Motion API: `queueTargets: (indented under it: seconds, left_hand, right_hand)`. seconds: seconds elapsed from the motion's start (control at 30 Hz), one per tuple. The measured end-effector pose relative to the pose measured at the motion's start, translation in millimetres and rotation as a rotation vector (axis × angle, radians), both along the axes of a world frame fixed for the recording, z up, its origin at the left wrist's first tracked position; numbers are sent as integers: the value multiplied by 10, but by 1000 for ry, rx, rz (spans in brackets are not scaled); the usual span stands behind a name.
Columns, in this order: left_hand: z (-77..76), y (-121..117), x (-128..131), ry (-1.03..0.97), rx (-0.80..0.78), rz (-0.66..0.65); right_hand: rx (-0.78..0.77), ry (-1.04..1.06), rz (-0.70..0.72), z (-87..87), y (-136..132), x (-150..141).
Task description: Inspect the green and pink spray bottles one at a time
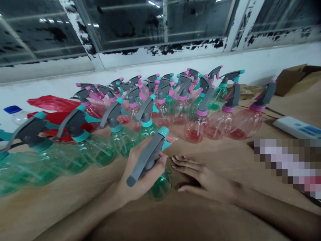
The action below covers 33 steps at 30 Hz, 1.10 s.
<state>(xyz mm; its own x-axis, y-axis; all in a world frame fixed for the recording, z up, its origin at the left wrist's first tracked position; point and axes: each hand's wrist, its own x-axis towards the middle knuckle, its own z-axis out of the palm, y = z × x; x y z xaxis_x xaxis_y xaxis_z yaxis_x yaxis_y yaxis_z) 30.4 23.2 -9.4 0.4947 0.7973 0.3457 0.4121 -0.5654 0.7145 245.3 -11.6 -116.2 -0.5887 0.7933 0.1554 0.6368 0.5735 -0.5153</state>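
My left hand (142, 170) is wrapped round the neck of a green spray bottle (160, 185) with a grey and teal trigger head. The bottle stands on the wooden table (213, 217) in front of me, its nozzle pointing away. Just to its right my right hand (200, 177) rests low over the tabletop, fingers stretched toward the bottle and holding nothing. A row of green spray bottles (97, 150) runs off to the left. Pink spray bottles (197, 129) with grey and pink heads stand beyond my hands.
Many more spray bottles fill the back by the wall. A red plastic bag (55, 103) and a blue-capped clear bottle (18, 113) are at the left. On the right are a cardboard box (296, 80), a white and blue device (298, 127) and a blurred-out patch.
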Motion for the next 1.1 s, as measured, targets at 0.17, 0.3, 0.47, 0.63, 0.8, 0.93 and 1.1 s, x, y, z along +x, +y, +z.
queueTargets:
  seconds: [0.17,0.3,0.47,0.63,0.8,0.93,1.1]
  left_hand:
    - [-2,20,5,-5,5,-2]
    - [-5,17,0,5,14,2]
    - [-8,14,-12,30,34,-4]
    - [2,12,-20,15,-16,-16]
    - [35,2,-17,-37,-110,-60]
    - [39,11,-23,7,-78,-57]
    - [44,16,-8,-46,-61,-76]
  right_hand:
    - [9,65,2,-16,-2,6]
    - [1,53,9,-21,0,3]
    - [14,57,7,-23,5,1]
    - [16,47,13,-30,4,4]
    - [12,14,9,-16,-5,5]
    - [-4,38,8,-14,-8,4]
    - [0,25,8,-18,-5,1]
